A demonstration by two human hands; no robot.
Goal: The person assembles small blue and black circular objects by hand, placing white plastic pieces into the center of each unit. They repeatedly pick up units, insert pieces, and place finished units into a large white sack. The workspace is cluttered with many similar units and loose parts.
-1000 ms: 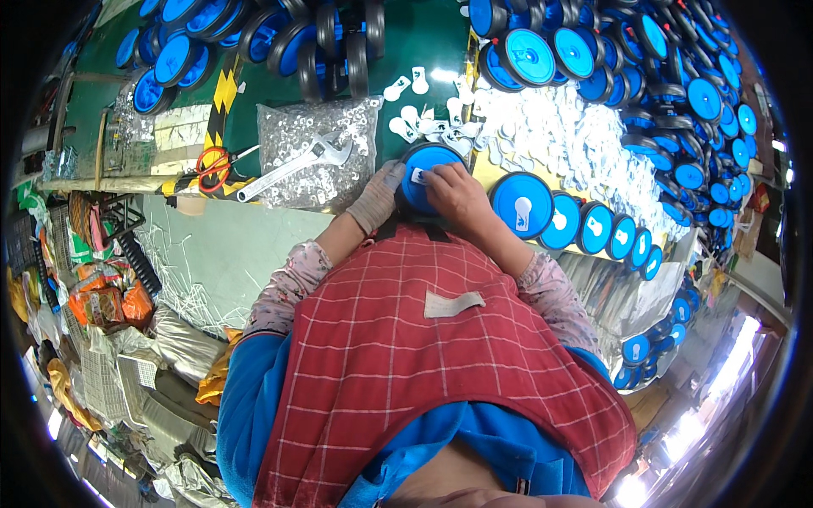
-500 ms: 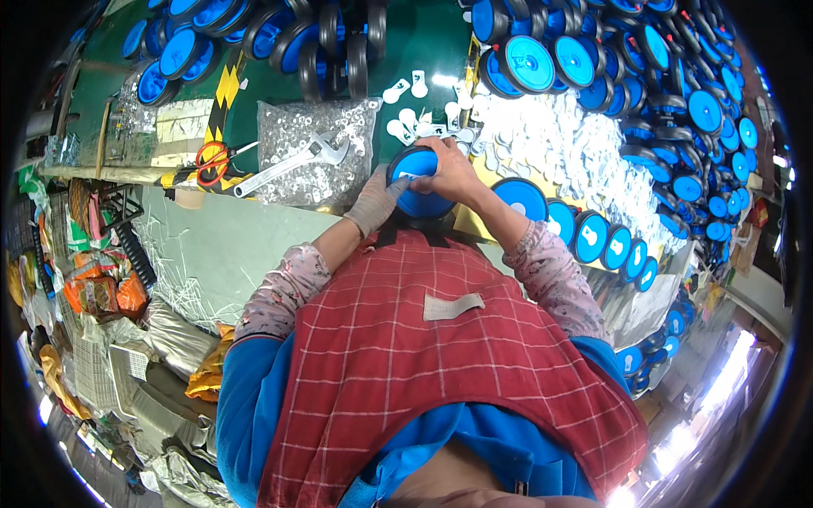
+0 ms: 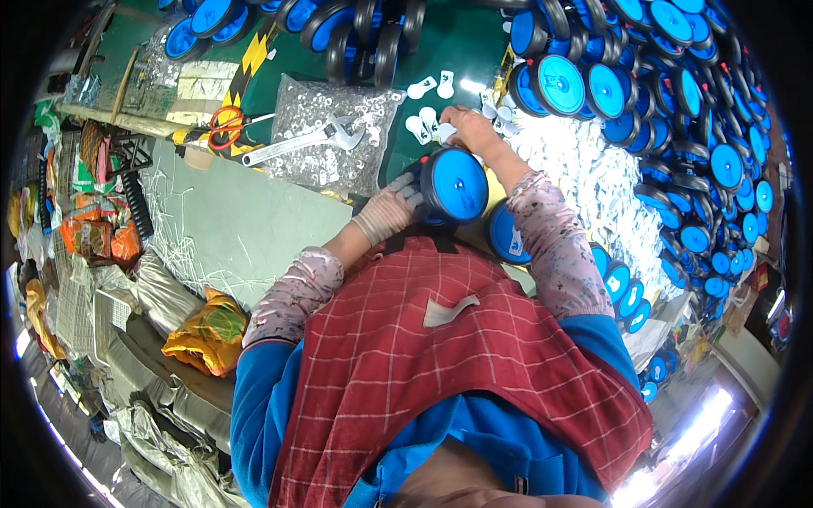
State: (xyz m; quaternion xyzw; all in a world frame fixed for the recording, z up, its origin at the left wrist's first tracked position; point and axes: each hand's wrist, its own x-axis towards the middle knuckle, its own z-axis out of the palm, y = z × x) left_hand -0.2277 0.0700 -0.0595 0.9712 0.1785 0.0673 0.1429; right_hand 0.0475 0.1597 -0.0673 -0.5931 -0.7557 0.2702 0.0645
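My left hand point(image 3: 388, 213), in a pale glove, grips the side of a blue wheel with a black tyre point(image 3: 459, 184). The wheel is tilted, its blue face up, close against the front of my apron. Beyond it, my bare right hand point(image 3: 472, 131) reaches over the green table with its fingertips drawn together among small white key-shaped pieces point(image 3: 417, 129). Whether one of these is pinched there is hidden. Just right of the held wheel, another blue wheel point(image 3: 506, 233) stands partly behind my right forearm, a white piece on its face.
Left of the hands lie a clear bag of small parts point(image 3: 326, 161), an adjustable wrench point(image 3: 305, 141) on it, and red-handled scissors point(image 3: 227, 127). White pieces point(image 3: 576, 152) spread at the right. Stacked blue wheels point(image 3: 677, 127) crowd the right and far sides.
My right hand has left the wheel's face and moved away to the white pieces. The wheel has tilted, and my left hand now holds it alone. The whole view has shifted slightly.
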